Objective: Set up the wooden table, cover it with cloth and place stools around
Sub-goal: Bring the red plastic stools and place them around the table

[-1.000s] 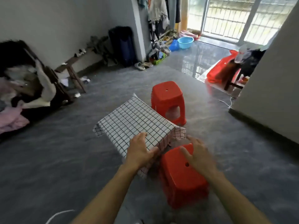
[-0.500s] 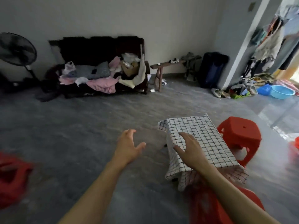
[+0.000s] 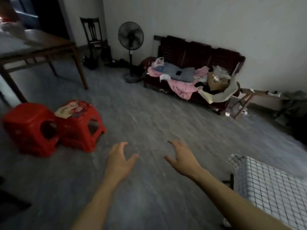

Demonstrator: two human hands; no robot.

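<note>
At far left, two red stools (image 3: 49, 127) touching side by side on the grey floor (image 3: 149, 123), the right one bearing a printed paper (image 3: 69, 110) on its seat. In the middle, left hand (image 3: 118, 161) and right hand (image 3: 181, 157) raised over bare floor, each grip wide, fingers spread, holding and touching nothing. At lower right, the small desk (image 3: 272, 185) draped in checked cloth (image 3: 265, 180), well apart from the stools.
</note>
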